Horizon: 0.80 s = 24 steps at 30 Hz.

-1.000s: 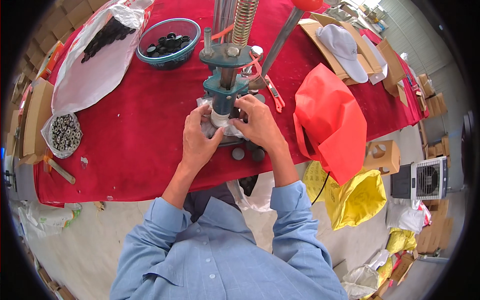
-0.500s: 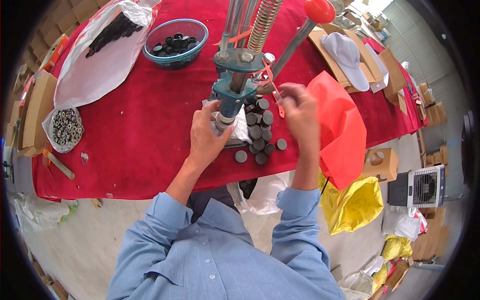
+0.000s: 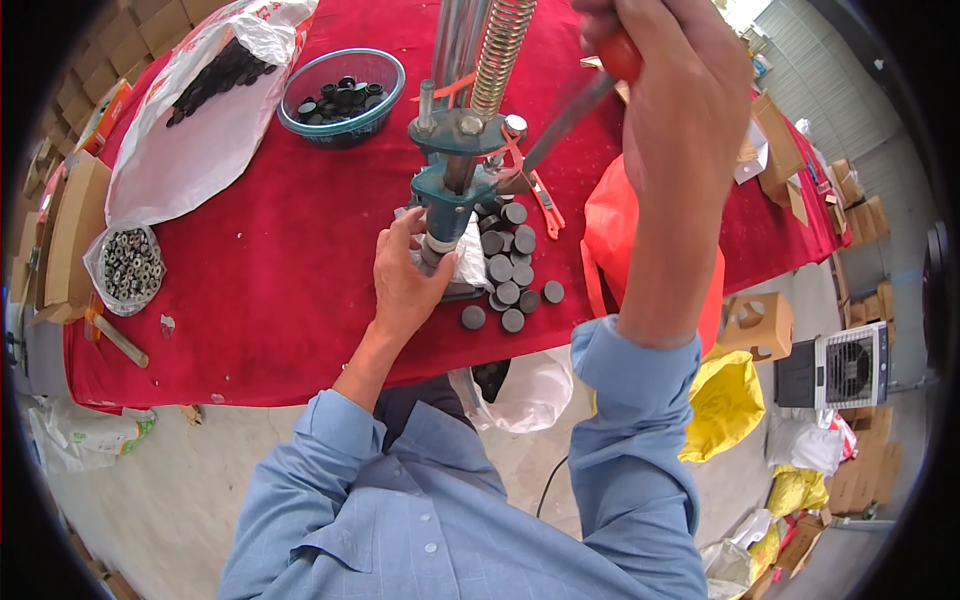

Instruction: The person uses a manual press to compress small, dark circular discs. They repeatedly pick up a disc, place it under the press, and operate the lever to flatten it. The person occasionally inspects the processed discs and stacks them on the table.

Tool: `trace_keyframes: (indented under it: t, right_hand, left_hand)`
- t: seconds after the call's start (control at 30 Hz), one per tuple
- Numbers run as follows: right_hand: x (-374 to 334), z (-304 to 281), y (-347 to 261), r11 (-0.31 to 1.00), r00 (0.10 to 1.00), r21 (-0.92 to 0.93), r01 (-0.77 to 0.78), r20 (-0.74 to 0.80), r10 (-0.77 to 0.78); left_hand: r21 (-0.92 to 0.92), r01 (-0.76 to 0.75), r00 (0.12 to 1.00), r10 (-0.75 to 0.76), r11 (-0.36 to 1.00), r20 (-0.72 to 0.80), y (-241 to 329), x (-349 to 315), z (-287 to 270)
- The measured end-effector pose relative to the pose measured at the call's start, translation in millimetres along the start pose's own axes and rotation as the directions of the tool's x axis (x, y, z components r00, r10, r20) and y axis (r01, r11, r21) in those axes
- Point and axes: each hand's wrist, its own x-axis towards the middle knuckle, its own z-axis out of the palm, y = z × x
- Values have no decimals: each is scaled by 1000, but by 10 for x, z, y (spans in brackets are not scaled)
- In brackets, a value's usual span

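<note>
A teal hand press (image 3: pixel 447 188) with steel columns and a coil spring (image 3: pixel 500 55) stands on the red-covered table. My left hand (image 3: pixel 408 285) is at its foot, thumb and fingers closed round a small round grey part (image 3: pixel 431 257) beneath the ram; the fingers partly hide it. At the upper right my right hand (image 3: pixel 685 85) is wrapped round the red ball knob (image 3: pixel 619 57) of the press lever (image 3: pixel 568 122). Several dark round caps (image 3: pixel 523 240) lie in a cluster just right of the press. Beside them rests a red-handled cutter (image 3: pixel 547 207).
A clear bowl (image 3: pixel 345 128) of black caps stands behind left. Further left are a white sack (image 3: pixel 190 165) with black pieces, a bag of metal rings (image 3: pixel 130 265) and a hammer (image 3: pixel 122 335). An orange-red bag (image 3: pixel 610 215) lies under my right forearm; a yellow sack (image 3: pixel 725 405) stands below.
My right hand has moved up from beside the caps to the lever's red knob. My left hand stays at the press foot. The view has shifted slightly.
</note>
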Motion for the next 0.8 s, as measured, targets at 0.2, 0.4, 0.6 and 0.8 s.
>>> trace_keyframes:
  t: [0.2, 0.4, 0.6, 0.8]
  right_hand:
    - [-634, -448, 149, 981, 958, 100, 167, 219, -185]
    - [-1478, -485, 381, 924, 925, 93, 370, 52, -376]
    - [-2322, -534, 697, 939, 940, 49, 342, -24, -341]
    - [-2162, -568, 624, 964, 968, 100, 246, 29, -249]
  left_hand:
    - [-18, 30, 999, -29, 999, 36, -13, -19, -18]
    - [-1, -25, 1000, 25, 1000, 10, -50, -38, -13]
    - [6, -117, 993, 117, 993, 4, 37, 7, -22]
    - [26, -80, 997, 80, 996, 17, -31, -4, -5]
